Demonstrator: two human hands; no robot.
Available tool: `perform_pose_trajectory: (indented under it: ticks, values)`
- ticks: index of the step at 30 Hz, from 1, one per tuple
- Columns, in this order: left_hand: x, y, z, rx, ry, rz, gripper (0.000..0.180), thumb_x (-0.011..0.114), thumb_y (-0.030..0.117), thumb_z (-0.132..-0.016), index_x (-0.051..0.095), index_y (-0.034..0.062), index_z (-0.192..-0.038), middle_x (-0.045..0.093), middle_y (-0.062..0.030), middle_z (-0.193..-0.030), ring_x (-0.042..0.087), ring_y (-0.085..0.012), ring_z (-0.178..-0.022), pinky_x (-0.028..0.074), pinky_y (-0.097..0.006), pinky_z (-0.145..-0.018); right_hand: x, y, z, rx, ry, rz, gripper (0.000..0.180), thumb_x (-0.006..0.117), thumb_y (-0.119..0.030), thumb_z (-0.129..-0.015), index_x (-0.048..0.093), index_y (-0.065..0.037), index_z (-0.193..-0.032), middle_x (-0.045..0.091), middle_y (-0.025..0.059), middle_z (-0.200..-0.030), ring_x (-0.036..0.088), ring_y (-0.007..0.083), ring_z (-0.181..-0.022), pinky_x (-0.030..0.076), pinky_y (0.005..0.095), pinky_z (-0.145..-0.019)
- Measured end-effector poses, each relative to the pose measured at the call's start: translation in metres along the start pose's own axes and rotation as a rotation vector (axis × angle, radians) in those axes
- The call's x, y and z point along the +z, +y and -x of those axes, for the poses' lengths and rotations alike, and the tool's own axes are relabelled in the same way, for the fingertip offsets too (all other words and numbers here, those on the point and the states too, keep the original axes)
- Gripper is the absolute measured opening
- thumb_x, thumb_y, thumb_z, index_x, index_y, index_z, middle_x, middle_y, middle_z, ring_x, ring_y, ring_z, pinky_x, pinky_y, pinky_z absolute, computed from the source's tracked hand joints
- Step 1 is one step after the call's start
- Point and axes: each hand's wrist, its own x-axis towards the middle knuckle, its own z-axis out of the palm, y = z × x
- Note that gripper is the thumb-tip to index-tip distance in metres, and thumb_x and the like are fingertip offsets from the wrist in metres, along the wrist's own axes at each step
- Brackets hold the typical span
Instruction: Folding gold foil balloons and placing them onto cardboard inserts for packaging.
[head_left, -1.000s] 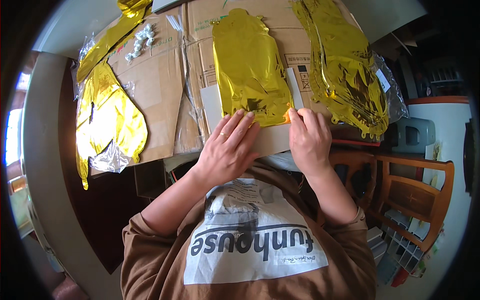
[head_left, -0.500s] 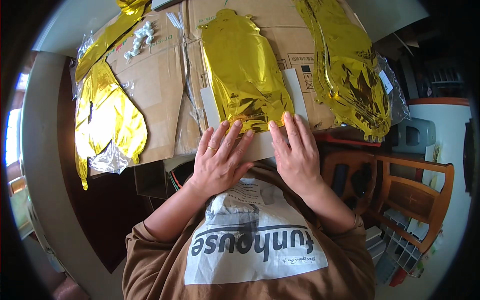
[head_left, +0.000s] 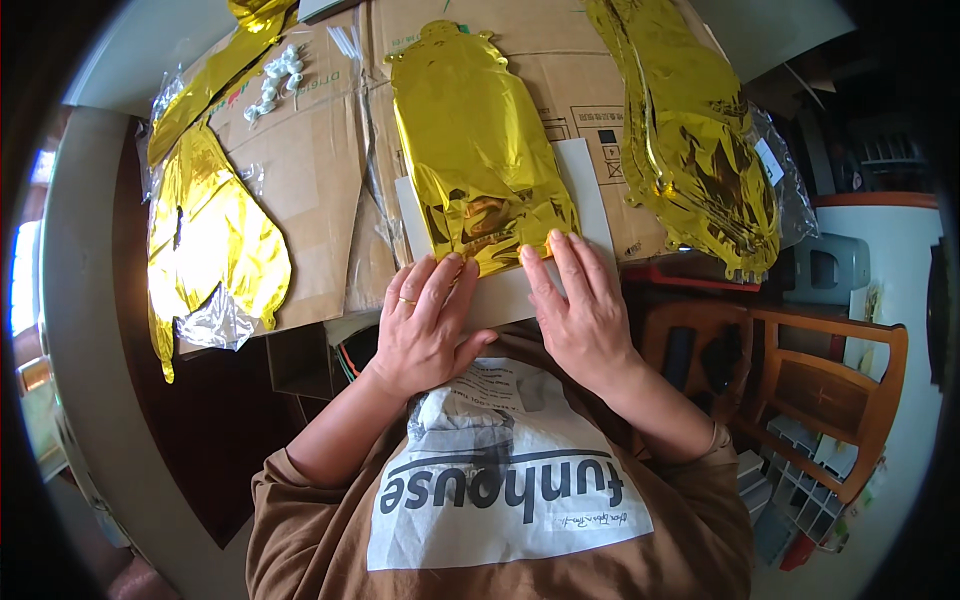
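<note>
A flat gold foil balloon [head_left: 475, 120] lies in front of me, its near part over a pale grey card [head_left: 510, 303]. The foil looks creased and darkly reflective toward its near edge. My left hand [head_left: 425, 320], a ring on one finger, rests its fingertips on the near left corner of the foil. At the near right corner, my right hand [head_left: 583, 315] touches the foil with its fingertips. Both hands are palm down with the fingers stretched out, and neither grips anything. The card shows between them and along the right side.
Flattened brown cardboard [head_left: 310, 200] covers the table. More gold foil balloons lie to the left [head_left: 215, 220] and right [head_left: 690, 140], with clear plastic wrapping [head_left: 217, 320] beside them. White cord [head_left: 272, 85] and thin white sticks [head_left: 345, 42] lie far left. A wooden chair [head_left: 830, 390] stands right.
The foil balloon has slid slightly left, and its near edge has come a little toward me. Both hands have shifted slightly left with their fingertips still on it.
</note>
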Motion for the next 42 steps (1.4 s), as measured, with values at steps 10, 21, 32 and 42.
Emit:
perform_pose_trajectory:
  ticks: [10,21,32,42]
  values:
    - [0.002,-0.008,0.003,-0.028,0.048,0.055,0.064,0.057,0.051,-0.097,0.062,0.0017,-0.138,0.054,-0.0217,-0.14,0.051,-0.039,-0.131,0.036,-0.051,-0.109,-0.001,0.0,0.002,0.0,-0.012,-0.008,0.047,0.058,-0.015,-0.097,0.055,0.001,-0.142,0.049,0.0353,-0.141,0.051,0.0496,-0.128,0.042,0.0573,-0.111]
    - [-0.019,-0.003,-0.008,-0.048,0.012,-0.147,0.053,0.067,0.042,-0.091,0.067,0.0046,-0.128,0.061,-0.0132,-0.132,0.054,-0.0331,-0.125,0.035,-0.05,-0.107,-0.002,-0.003,0.004,0.01,0.013,0.01,0.044,0.057,-0.015,-0.097,0.059,0.002,-0.137,0.053,0.0342,-0.137,0.053,0.049,-0.125,0.043,0.0586,-0.109]
    - [-0.005,-0.007,-0.119,0.447,-0.217,0.397,0.036,0.067,0.01,-0.093,0.068,0.0004,-0.128,0.065,-0.0169,-0.129,0.06,-0.0332,-0.121,0.049,-0.045,-0.103,-0.001,-0.007,0.004,0.029,-0.044,0.013,0.04,0.058,-0.015,-0.093,0.062,0.004,-0.128,0.053,0.0321,-0.13,0.05,0.051,-0.124,0.039,0.0665,-0.107]
    - [0.024,-0.082,-0.191,0.48,-0.097,0.08,0.039,0.069,0.017,-0.093,0.067,0.0076,-0.131,0.059,-0.016,-0.141,0.053,-0.0353,-0.134,0.047,-0.049,-0.109,-0.001,-0.008,0.003,0.056,-0.025,0.118,0.058,0.073,-0.026,-0.088,0.059,-0.004,-0.14,0.053,0.0305,-0.138,0.054,0.0468,-0.125,0.043,0.0635,-0.105]
